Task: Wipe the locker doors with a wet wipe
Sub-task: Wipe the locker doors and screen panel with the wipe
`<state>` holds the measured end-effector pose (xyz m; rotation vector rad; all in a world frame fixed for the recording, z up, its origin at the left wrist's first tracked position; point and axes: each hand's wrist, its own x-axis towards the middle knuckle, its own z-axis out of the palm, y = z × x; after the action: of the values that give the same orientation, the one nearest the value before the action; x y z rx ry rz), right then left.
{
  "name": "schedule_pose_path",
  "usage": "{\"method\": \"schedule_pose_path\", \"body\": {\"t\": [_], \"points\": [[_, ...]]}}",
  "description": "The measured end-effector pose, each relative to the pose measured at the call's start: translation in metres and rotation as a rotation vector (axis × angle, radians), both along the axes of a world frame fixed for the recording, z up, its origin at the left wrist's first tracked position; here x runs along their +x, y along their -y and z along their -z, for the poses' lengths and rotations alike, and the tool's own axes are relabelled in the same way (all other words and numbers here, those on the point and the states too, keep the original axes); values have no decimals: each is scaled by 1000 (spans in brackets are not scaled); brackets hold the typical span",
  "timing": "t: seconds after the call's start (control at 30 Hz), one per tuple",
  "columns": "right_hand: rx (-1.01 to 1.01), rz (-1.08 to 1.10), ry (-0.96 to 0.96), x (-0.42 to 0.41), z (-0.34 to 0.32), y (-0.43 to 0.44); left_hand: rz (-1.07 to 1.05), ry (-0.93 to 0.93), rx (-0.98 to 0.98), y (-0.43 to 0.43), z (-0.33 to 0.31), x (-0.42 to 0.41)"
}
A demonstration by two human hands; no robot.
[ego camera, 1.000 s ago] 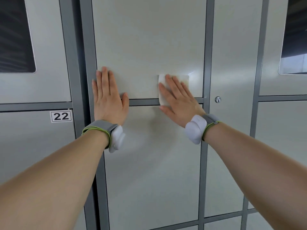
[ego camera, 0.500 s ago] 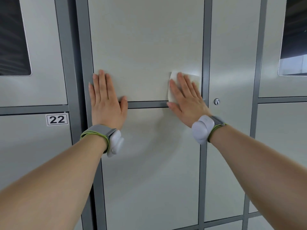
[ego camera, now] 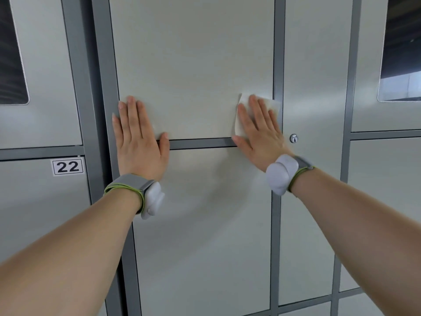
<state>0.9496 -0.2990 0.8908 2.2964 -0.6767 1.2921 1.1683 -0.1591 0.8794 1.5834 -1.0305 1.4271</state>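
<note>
Pressed a white wet wipe (ego camera: 273, 106) flat against the lower right corner of the upper locker door (ego camera: 193, 65), with the wipe's right edge lapping onto the grey upright (ego camera: 278, 53) beside it. Covered most of the wipe with the right hand (ego camera: 259, 133), fingers straight, close together and pointing up and slightly left, thumb stretched out low at the grey crossbar (ego camera: 200, 143). Rested the heel of that hand over the top of the lower locker door (ego camera: 205, 236). Pinned the wipe by flat pressure alone, without curling round it.

Set the left hand (ego camera: 139, 142) open and flat at the lower left corner of the same upper door, fingers straight and together, palm spanning the crossbar, thumb spread to the right along the door's bottom edge. Placed the two hands well apart, near opposite sides of the door.

Wore a grey, green-edged left wristband (ego camera: 134, 190) with a pale pod, and a matching right wristband (ego camera: 282, 174). Reached in with bare forearms from both bottom corners.

Faced a small round keyhole lock (ego camera: 293, 138) just right of the right hand, on the narrow door (ego camera: 314, 87) beyond the upright. Faced a label reading 22 (ego camera: 67, 166) on the locker at lower left, and dark window panels at upper left (ego camera: 11, 53) and upper right (ego camera: 401, 53).
</note>
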Motion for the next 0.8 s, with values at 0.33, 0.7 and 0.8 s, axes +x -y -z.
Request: {"method": "schedule_pose_path", "body": {"t": [0.33, 0.7, 0.8], "points": [[-58, 7, -48, -5, 44, 7, -24, 2, 11, -1, 1, 0], [58, 17, 69, -8, 36, 8, -34, 24, 40, -3, 1, 4], [56, 10, 21, -14, 39, 10, -39, 16, 52, -3, 1, 3]]}}
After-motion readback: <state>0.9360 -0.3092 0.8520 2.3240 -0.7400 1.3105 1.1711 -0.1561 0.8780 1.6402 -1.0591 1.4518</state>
